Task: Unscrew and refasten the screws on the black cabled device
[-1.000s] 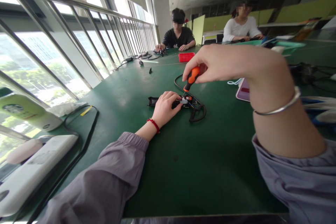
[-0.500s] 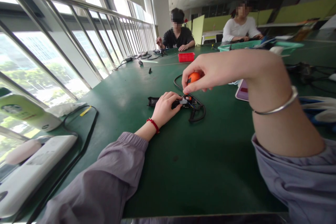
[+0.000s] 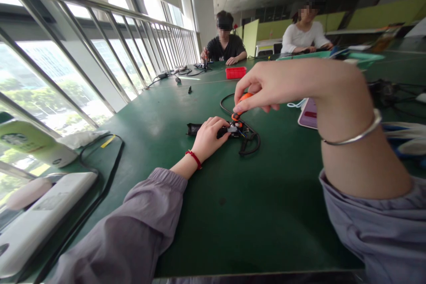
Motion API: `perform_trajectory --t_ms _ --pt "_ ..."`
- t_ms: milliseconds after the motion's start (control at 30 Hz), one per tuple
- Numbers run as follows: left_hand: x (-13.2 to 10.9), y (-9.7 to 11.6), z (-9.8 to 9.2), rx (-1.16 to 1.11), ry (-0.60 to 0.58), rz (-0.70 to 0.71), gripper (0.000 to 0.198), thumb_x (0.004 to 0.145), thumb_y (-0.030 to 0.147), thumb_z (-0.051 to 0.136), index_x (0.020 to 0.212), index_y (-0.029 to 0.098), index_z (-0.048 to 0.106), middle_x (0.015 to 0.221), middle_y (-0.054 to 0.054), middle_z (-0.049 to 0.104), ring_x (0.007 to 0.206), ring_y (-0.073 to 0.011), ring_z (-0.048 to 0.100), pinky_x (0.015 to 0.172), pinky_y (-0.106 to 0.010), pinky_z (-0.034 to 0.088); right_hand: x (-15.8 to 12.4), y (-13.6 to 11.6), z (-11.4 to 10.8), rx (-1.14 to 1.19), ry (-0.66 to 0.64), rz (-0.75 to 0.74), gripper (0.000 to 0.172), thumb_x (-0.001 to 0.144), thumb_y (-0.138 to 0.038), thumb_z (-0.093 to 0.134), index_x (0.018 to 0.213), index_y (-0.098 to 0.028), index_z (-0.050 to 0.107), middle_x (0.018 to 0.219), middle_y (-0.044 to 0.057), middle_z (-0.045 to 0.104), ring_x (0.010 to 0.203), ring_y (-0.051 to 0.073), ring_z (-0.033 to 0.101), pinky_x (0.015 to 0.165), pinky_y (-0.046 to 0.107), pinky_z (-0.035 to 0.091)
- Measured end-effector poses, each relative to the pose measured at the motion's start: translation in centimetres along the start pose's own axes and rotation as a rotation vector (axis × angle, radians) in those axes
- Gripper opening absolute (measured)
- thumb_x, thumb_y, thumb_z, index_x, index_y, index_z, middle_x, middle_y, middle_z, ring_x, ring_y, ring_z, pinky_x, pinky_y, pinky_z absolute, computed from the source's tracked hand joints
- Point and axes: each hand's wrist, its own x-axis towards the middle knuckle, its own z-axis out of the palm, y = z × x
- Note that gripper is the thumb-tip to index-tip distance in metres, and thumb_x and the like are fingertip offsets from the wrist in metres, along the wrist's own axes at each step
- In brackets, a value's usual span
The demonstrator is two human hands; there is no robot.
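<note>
My left hand [image 3: 212, 135] is closed round a black device [image 3: 193, 129] lying on the green table [image 3: 213, 213]. The device's right end shows a grey part, small orange parts and thin wires. Above that end, my right hand [image 3: 258, 93] pinches an orange-and-black screwdriver [image 3: 245, 97] by its handle. The tool points down at the device, but its tip is too small to make out. A black cable [image 3: 256, 144] loops beside the device on the right.
A red box [image 3: 236, 72] stands farther back. Right of centre lies a phone [image 3: 308, 115], with gloves [image 3: 408, 140] beyond my right wrist. At left are a white case [image 3: 49, 217] and cable. Two people sit across the table.
My right hand's fingers have shifted slightly right and loosened round the orange handle, and more of the tool's lower part shows. My left hand has stayed still. The person in black now holds a tool upright.
</note>
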Motion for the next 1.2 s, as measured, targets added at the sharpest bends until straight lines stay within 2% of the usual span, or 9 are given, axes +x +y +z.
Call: perform_trajectory --t_ms 100,300,500,600,733,900,1033,1100,1200 --pt "0.0 0.0 0.0 0.0 -0.002 0.002 0.011 0.08 0.023 0.06 0.09 0.021 0.057 0.096 -0.003 0.062 0.09 -0.0189 0.055 0.083 -0.033 0.046 0.2 0.3 0.3 0.052 -0.009 0.014 0.042 0.082 -0.054 0.045 0.095 -0.019 0.065 0.058 0.002 0.06 0.054 0.015 0.055 0.055 0.03 0.036" --pt "0.0 0.0 0.0 0.0 -0.005 -0.009 0.011 0.079 0.023 0.06 0.09 0.021 0.057 0.096 -0.003 0.062 0.09 -0.0188 0.055 0.083 -0.033 0.046 0.4 0.7 0.5 0.057 0.021 -0.059 0.026 0.082 -0.04 0.049 0.099 -0.023 0.06 0.08 0.003 0.066 0.067 0.016 0.06 0.06 0.029 0.039" --pt "0.1 0.1 0.0 -0.002 -0.005 -0.01 0.011 0.08 0.024 0.06 0.09 0.021 0.056 0.095 -0.003 0.062 0.09 -0.0188 0.055 0.083 -0.033 0.046 0.4 -0.1 0.5 0.067 -0.003 0.092 0.042 0.088 -0.05 0.033 0.099 -0.019 0.06 0.064 0.004 0.06 0.057 0.017 0.056 0.061 0.032 0.038" --pt "0.0 0.1 0.0 -0.007 -0.005 -0.013 0.011 0.08 0.024 0.06 0.089 0.021 0.056 0.094 -0.003 0.062 0.089 -0.0187 0.055 0.082 -0.033 0.046 0.3 0.1 0.5 0.049 0.04 0.067 0.038 0.086 -0.045 0.041 0.112 -0.02 0.053 0.067 0.003 0.062 0.058 0.017 0.055 0.06 0.031 0.037" --pt "0.0 0.0 0.0 0.0 -0.004 -0.012 0.011 0.08 0.023 0.06 0.09 0.021 0.056 0.094 -0.003 0.061 0.089 -0.0186 0.055 0.082 -0.033 0.046 0.2 0.1 0.7 0.048 0.066 0.065 0.046 0.084 -0.042 0.043 0.126 -0.024 0.04 0.071 0.002 0.063 0.062 0.018 0.058 0.059 0.03 0.037" --pt "0.1 0.1 0.2 0.013 -0.003 -0.006 0.011 0.08 0.024 0.059 0.09 0.021 0.056 0.094 -0.002 0.061 0.089 -0.0184 0.055 0.082 -0.033 0.046 0.6 -0.3 0.8 0.037 0.086 0.137 0.048 0.091 -0.048 0.025 0.118 -0.016 0.048 0.062 0.004 0.06 0.056 0.018 0.055 0.06 0.031 0.037" --pt "0.1 0.1 0.1 0.011 -0.007 -0.009 0.011 0.08 0.024 0.059 0.09 0.022 0.056 0.093 -0.002 0.061 0.089 -0.0186 0.055 0.081 -0.033 0.046 0.6 0.4 0.8 0.009 0.068 0.094 0.043 0.086 -0.046 0.039 0.121 -0.021 0.047 0.066 0.003 0.062 0.06 0.019 0.057 0.061 0.032 0.036" --pt "0.1 0.1 0.1 0.007 -0.008 -0.012 0.011 0.079 0.024 0.059 0.089 0.022 0.055 0.093 -0.002 0.061 0.089 -0.0187 0.055 0.081 -0.033 0.046 0.5 0.5 0.8 0.004 0.058 0.056 0.047 0.082 -0.046 0.047 0.124 -0.024 0.044 0.068 0.002 0.063 0.063 0.02 0.058 0.061 0.031 0.036" --pt "0.1 0.2 0.0 0.005 -0.004 -0.013 0.011 0.079 0.024 0.06 0.089 0.021 0.055 0.093 -0.002 0.061 0.088 -0.0188 0.055 0.081 -0.033 0.046 0.4 0.0 0.8 -0.002 0.035 0.096 0.047 0.083 -0.052 0.043 0.12 -0.023 0.046 0.063 0.002 0.061 0.059 0.02 0.057 0.058 0.032 0.036"
